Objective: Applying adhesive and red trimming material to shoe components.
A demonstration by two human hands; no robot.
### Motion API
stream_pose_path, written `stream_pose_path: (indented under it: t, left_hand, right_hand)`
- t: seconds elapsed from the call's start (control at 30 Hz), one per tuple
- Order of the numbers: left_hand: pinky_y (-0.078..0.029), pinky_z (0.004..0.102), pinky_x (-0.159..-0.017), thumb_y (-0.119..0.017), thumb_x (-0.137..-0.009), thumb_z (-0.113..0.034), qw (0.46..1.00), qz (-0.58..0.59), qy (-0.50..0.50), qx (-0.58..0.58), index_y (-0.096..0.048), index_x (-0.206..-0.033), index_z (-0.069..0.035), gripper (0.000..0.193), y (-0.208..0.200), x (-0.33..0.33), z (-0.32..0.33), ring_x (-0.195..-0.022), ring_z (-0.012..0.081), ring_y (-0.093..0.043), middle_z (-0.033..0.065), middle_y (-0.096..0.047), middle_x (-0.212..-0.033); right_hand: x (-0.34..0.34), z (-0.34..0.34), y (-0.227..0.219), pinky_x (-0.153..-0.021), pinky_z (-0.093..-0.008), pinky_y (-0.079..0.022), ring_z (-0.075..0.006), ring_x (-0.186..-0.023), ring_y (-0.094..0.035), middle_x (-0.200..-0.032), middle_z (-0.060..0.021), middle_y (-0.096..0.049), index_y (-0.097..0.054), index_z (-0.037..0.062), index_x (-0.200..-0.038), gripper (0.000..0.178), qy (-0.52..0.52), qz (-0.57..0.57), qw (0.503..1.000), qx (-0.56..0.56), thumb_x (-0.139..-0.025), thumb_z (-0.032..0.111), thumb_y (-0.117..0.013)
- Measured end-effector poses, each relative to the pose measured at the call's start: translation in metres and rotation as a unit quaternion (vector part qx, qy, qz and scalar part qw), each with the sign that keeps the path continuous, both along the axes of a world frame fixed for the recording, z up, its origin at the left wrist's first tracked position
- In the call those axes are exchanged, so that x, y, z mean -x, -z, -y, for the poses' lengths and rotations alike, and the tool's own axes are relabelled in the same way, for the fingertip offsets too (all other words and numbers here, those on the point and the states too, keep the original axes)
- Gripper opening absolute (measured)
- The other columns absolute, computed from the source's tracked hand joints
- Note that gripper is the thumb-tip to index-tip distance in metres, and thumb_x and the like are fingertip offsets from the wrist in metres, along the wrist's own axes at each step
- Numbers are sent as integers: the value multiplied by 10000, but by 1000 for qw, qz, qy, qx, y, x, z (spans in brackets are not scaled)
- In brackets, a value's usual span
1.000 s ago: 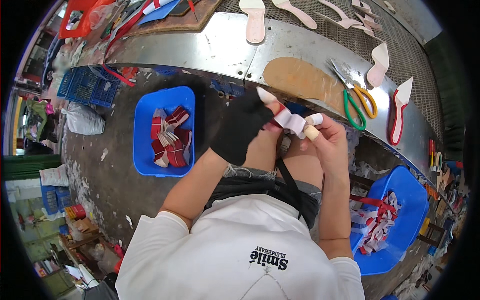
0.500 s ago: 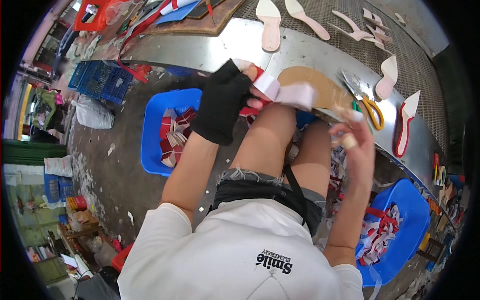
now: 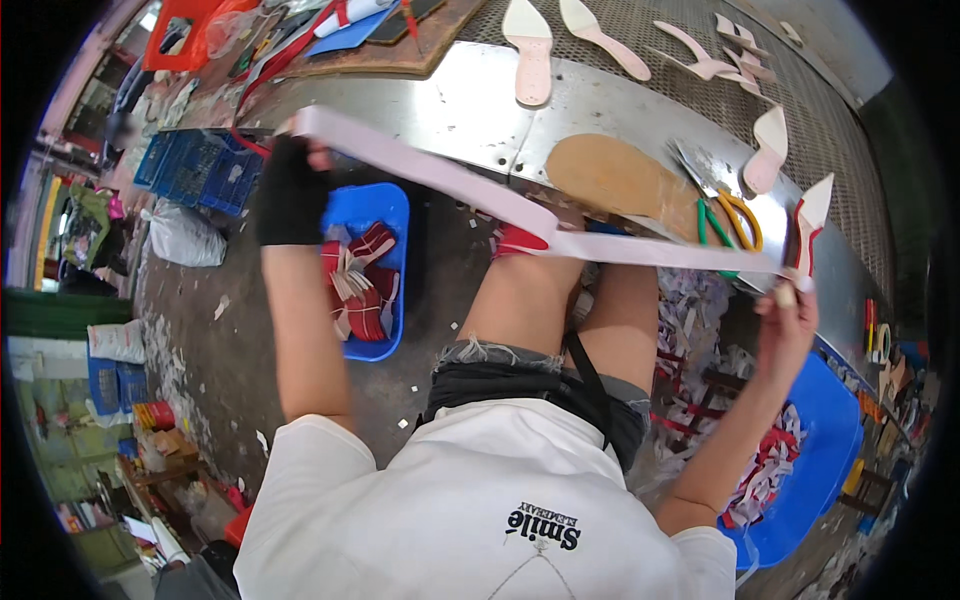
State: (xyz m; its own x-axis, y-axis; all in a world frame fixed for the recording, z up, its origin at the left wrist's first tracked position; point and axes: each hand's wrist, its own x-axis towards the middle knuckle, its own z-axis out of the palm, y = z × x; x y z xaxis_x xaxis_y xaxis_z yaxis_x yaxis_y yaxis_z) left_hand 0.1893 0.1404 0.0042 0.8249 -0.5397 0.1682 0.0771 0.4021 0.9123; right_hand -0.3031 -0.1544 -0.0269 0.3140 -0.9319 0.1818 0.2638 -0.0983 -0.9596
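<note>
A long pale pinkish-white strip [image 3: 450,185] runs taut across my lap, bent slightly near its middle. My left hand [image 3: 295,185], in a black fingerless glove, grips one end out at the left. The other end is pinched in the fingertips of my right hand [image 3: 788,320], held out to the right, with tape on some fingers. Beneath the strip's middle, a red piece [image 3: 520,241] lies at my thigh; whether it is joined to the strip I cannot tell. Scissors [image 3: 722,205] with green and yellow handles rest on the metal bench [image 3: 600,108] beyond the strip.
A tan oval board [image 3: 610,175] lies at the bench edge. Several pale insole-shaped pieces [image 3: 535,70] and one red-edged piece [image 3: 808,230] sit beyond. A blue tub [image 3: 400,215] of red-and-white pieces stands left, another blue tub [image 3: 820,470] of scraps right.
My hands have spread far apart, left hand to the left and right hand to the right. The strip, bunched before, is now stretched out; my right hand has taken hold of its end.
</note>
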Motion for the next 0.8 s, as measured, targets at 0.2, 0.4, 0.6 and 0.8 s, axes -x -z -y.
stream_pose_path:
  t: [0.2, 0.4, 0.6, 0.8]
  left_hand:
    - [-473, 257, -746, -431, -918, -169, 841, 312, -239, -372, -522, -1179, -34, 308, 95, -195, -188, -901, 193, -576, 87, -584, -1028]
    - [-503, 271, -785, -368, -963, -224, 900, -213, -366, -99, -515, -1194, -24, 338, 144, -255, -277, -972, 216, -596, 99, -601, -1113]
    - [-524, 290, -651, -476, -905, -281, 896, -103, -282, -326, -577, -1109, -51, 323, 136, -194, -236, -790, 238, -636, 127, -643, -988]
    - [-498, 295, -705, -562, -846, -133, 827, 373, -14, -420, -623, -1072, -63, 245, 117, -13, -51, -831, 196, -640, 77, -656, -959]
  right_hand:
    - [247, 64, 34, -643, -220, -468, -118, -762, -572, -951, -71, -617, -575, -8, -1124, 240, 211, -3, 977, 7, -899, 75, -597]
    - [354, 82, 92, -654, -256, -505, -146, -780, -601, -947, -87, -634, -602, -24, -1025, 224, 447, -112, 887, -39, -840, 76, -676]
    - [236, 49, 73, -749, -289, -473, -211, -895, -597, -1016, -86, -629, -588, 63, -1190, 457, 192, -599, 767, 127, -780, 205, -734]
    - [5, -51, 96, -697, -345, -461, -236, -767, -568, -976, -109, -597, -619, 49, -1078, 380, -108, -456, 880, 81, -731, 158, -728]
